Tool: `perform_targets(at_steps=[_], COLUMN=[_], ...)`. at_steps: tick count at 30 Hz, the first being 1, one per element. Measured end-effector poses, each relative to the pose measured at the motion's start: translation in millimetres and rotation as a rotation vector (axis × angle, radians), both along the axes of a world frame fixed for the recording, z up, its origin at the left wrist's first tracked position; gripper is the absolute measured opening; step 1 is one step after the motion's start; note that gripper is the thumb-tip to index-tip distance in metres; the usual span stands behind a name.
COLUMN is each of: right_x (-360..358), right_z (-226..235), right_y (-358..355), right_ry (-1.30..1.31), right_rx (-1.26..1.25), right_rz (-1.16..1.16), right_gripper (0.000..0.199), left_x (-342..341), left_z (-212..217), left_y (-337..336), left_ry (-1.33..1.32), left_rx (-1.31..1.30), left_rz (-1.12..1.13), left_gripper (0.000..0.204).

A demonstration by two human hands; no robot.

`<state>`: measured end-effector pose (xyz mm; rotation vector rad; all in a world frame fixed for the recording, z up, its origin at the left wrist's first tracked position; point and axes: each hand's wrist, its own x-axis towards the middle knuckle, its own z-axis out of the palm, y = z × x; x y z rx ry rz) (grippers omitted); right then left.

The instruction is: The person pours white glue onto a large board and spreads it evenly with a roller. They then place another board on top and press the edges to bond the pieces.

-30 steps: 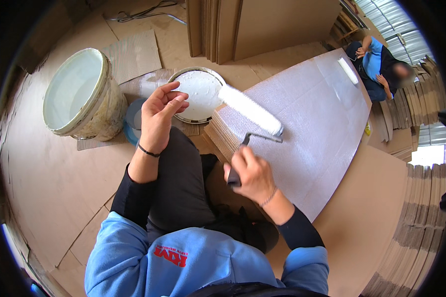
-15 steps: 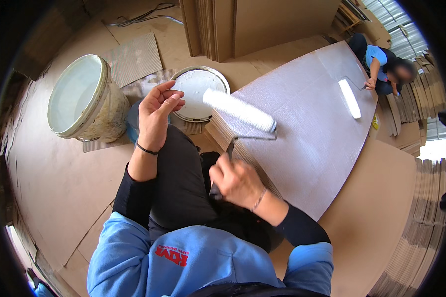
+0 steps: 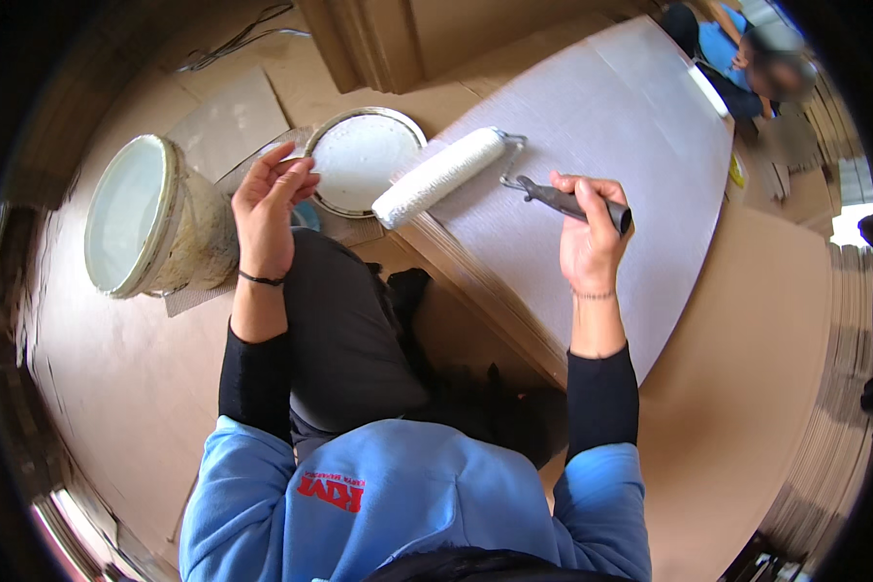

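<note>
My right hand [image 3: 594, 238] is wrapped round the dark handle of a paint roller [image 3: 443, 177]. Its fluffy white sleeve is tilted above the near left edge of a large sheet [image 3: 601, 184] with a wet-looking, whitish surface, which lies on a stack of brown sheets. My left hand [image 3: 265, 215] is raised with nothing in it, its fingers loosely bent and the thumb apart. It is between a paint-stained bucket [image 3: 199, 228] of pale liquid and a round white lid or tray [image 3: 367, 160].
Across the sheet, at the far right, a person [image 3: 723, 48] in blue crouches beside a second white roller [image 3: 708, 91]. Tall cardboard panels [image 3: 359, 44] stand at the back. More cardboard stacks [image 3: 849, 330] line the right side. Dark cables [image 3: 233, 44] lie at the far left.
My right hand has moved right and away from my body, and the roller's sleeve now slants the other way. My left hand stays raised. The other person's roller is at the sheet's far edge.
</note>
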<state>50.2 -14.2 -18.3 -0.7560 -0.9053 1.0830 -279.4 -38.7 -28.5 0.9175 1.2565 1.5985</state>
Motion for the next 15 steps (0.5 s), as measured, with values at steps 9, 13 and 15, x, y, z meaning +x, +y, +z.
perform_targets(at_steps=[9, 13, 15], right_x=[196.3, 240.9, 237.5], right_z=[30.6, 41.8, 34.6], right_y=[-74.9, -125.9, -129.1], right_ry=[-0.202, 0.021, 0.024], right_rx=[-0.052, 0.040, 0.073], right_rz=[0.045, -0.096, -0.200], right_gripper=[0.009, 0.009, 0.010], left_x=[0.5, 4.1, 5.9], left_z=[2.2, 4.6, 6.9], left_y=[-1.4, 0.3, 3.0], left_ry=[0.018, 0.023, 0.035], left_rx=[-0.004, -0.024, -0.026], left_rz=[-0.030, -0.077, -0.097], left_gripper=[0.036, 0.035, 0.035])
